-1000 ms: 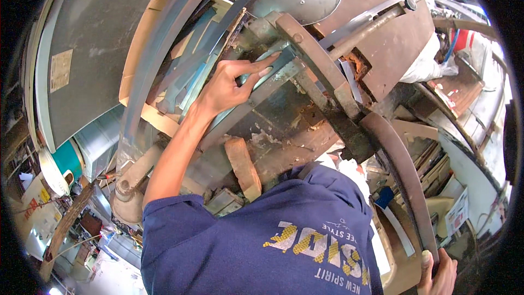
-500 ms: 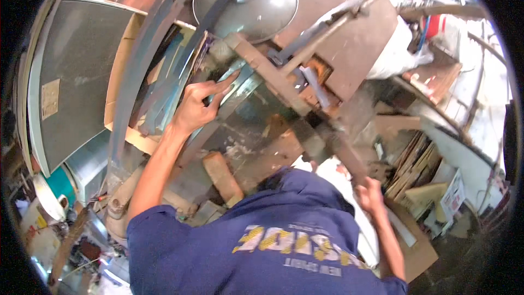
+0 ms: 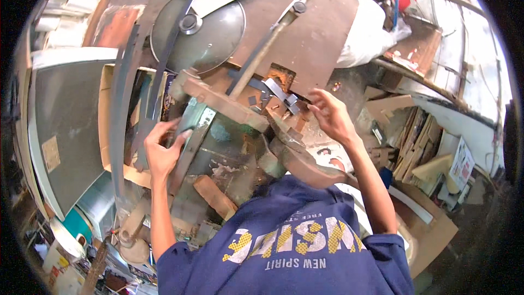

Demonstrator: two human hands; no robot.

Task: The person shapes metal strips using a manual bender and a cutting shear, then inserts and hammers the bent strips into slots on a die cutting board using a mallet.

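My left hand (image 3: pixel 162 146) is at the left side of a worn metal frame (image 3: pixel 226 101), thumb and fingers spread beside a greenish metal piece (image 3: pixel 192 113). Whether its fingertips touch that piece is unclear. On the right, my right hand (image 3: pixel 332 117) hovers with fingers loosely bent and apart, and nothing shows in it. Close to its fingertips lie a bent, shiny metal strip (image 3: pixel 279 90) and several small dark pieces. Below it, a brown curved lever (image 3: pixel 311 165) reaches from the frame toward my body; no hand is on it.
Long dark metal strips (image 3: pixel 126 104) stand at the left by a cardboard box (image 3: pixel 108 114). Beyond the frame lie a glass pot lid (image 3: pixel 218 35) and a rod with a knob (image 3: pixel 273 35). A wooden block (image 3: pixel 214 195) is near my body; stacked wood pieces (image 3: pixel 417 147) are at right.
My right hand has let go of the lever and moved up toward the small metal pieces. My left hand has drawn back down and left, its pointing finger no longer stretched toward the frame.
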